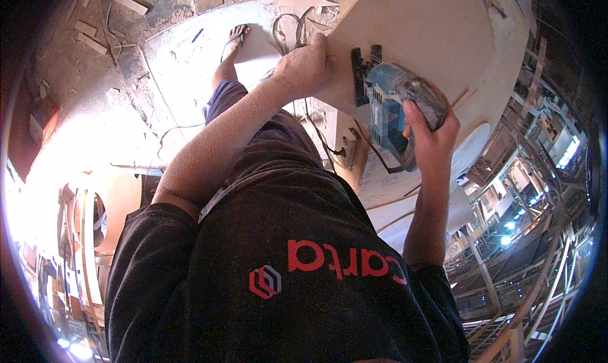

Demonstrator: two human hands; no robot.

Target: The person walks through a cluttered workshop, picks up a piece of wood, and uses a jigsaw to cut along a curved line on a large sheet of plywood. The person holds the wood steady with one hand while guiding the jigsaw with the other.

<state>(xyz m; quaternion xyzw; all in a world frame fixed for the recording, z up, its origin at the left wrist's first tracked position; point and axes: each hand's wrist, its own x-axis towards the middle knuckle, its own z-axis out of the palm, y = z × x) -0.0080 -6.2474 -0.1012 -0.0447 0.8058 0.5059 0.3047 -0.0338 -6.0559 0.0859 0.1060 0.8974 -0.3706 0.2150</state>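
Note:
My right hand is closed round the handle of a teal and black jigsaw. The jigsaw's dark flat base meets the sawn edge of a light plywood sheet; its blade is hidden. My left hand grips the near left edge of the same sheet, a short way left of the jigsaw, with some fingers out of sight. A black cord hangs close to the jigsaw and the board below it.
A wooden box with a plugged-in cord stands below the sheet. Cable loops lie beyond my left hand. A white panel covers the floor by my sandalled foot. Wood offcuts and dust are scattered at far left.

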